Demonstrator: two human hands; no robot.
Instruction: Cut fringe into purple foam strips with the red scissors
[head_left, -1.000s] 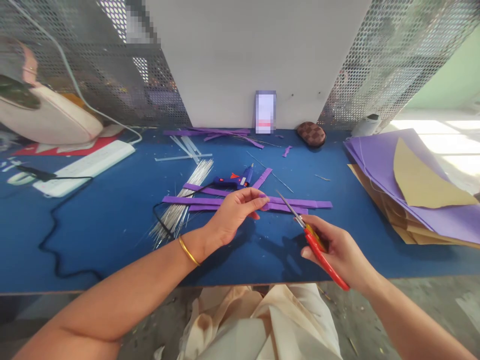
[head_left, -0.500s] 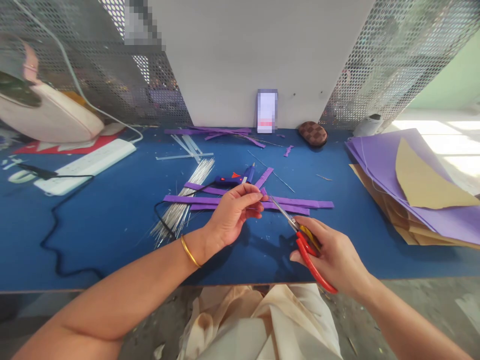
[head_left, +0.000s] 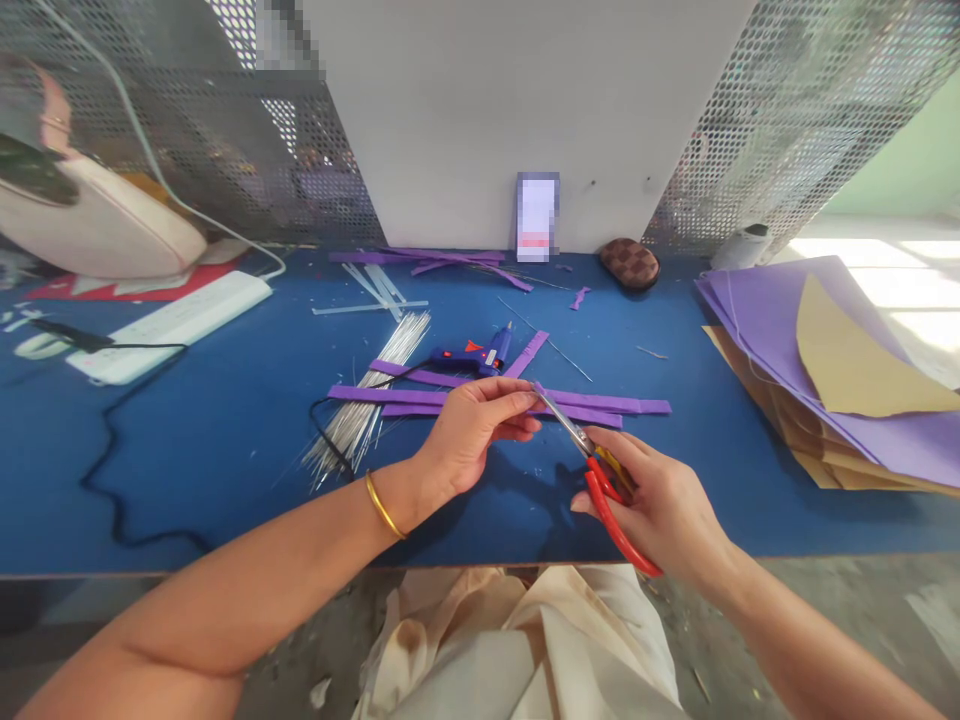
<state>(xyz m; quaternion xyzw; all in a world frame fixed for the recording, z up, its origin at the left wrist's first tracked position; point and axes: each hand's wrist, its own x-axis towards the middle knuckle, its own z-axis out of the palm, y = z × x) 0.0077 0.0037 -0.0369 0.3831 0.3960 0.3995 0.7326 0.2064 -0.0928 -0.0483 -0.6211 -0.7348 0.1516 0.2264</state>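
A slim, smooth, gold-coloured bangle (head_left: 381,510) with a rounded profile circles the wrist behind the left hand (head_left: 476,430). Both forearms are bare. Over the lap falls a loose cream garment (head_left: 517,650), softly creased into broad folds, its fabric shading from pale beige to off-white.

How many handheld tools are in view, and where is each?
2: the red-handled scissors in the right hand, tips by the left hand, and the blue glue gun on the table beyond the left hand. Others could be hidden under the stacked sheets.
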